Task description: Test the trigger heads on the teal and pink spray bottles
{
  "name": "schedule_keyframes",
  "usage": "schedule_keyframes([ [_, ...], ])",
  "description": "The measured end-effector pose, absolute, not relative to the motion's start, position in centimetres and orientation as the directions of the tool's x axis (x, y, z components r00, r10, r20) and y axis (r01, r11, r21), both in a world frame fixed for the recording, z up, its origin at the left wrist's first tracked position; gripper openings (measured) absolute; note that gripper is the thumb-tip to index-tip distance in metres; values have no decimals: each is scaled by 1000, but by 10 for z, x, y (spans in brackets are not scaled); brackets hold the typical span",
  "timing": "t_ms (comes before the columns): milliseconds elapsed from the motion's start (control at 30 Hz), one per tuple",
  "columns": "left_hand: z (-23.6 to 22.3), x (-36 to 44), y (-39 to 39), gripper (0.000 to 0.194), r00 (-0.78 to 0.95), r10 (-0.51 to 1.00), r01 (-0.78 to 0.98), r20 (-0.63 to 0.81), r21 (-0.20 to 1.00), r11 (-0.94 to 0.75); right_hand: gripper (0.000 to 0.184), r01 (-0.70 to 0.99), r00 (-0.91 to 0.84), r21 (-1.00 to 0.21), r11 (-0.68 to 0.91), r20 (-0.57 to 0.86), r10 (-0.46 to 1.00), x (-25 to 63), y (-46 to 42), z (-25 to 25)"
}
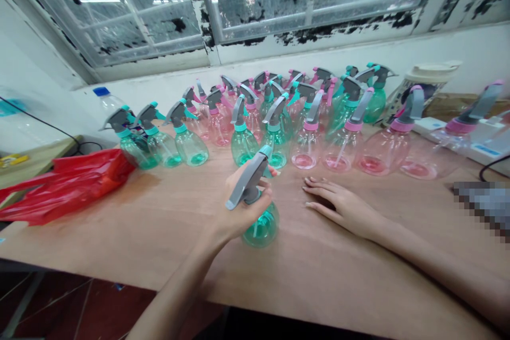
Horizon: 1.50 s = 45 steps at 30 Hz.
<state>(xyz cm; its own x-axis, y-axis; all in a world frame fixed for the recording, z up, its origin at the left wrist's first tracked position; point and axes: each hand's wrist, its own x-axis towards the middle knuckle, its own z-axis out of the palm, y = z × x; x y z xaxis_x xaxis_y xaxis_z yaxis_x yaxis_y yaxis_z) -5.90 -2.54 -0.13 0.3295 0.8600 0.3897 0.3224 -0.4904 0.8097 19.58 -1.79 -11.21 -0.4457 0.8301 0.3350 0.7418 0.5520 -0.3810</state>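
My left hand [243,202] is wrapped round the neck of a clear green spray bottle [261,228] with a grey trigger head and a teal nozzle. The bottle is upright near the middle of the table. Palm down on the wood, my right hand [345,204] lies with its fingers spread and holds nothing. Just beyond it stand pink spray bottles, the closest being one with a pink collar [305,151]. Two more green spray bottles [244,146] stand directly behind the held one.
Several green and pink spray bottles fill the back of the wooden table [167,234]. A red plastic bag [75,186] lies at the left edge. White power strips [478,141] and a pixelated flat object [488,204] are at the right. A barred window [255,0] rises behind.
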Motion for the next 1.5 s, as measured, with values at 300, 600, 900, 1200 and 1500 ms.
schedule_keyframes([
  [300, -3, -57, -23, 27, 363, 857, 327, 366, 811, -485, 43, 745, -442, -374, 553, 345, 828, 195, -18, -113],
  [600, -7, -51, -21, 50, 296, 876, 336, 381, 817, -469, 41, 733, -432, -389, 558, 369, 823, 194, -18, -112],
  [900, -18, -58, -19, 51, 168, 877, 491, 450, 733, -470, 41, 730, -450, -374, 571, 366, 815, 194, -17, -113],
  [1200, -12, -63, -28, 45, 196, 885, 590, 423, 669, -451, 42, 723, -456, -377, 580, 371, 809, 193, -15, -114],
  [1500, -15, -79, -47, 37, 234, 914, 623, 331, 671, -403, 43, 717, -465, -376, 587, 369, 805, 192, -14, -115],
])
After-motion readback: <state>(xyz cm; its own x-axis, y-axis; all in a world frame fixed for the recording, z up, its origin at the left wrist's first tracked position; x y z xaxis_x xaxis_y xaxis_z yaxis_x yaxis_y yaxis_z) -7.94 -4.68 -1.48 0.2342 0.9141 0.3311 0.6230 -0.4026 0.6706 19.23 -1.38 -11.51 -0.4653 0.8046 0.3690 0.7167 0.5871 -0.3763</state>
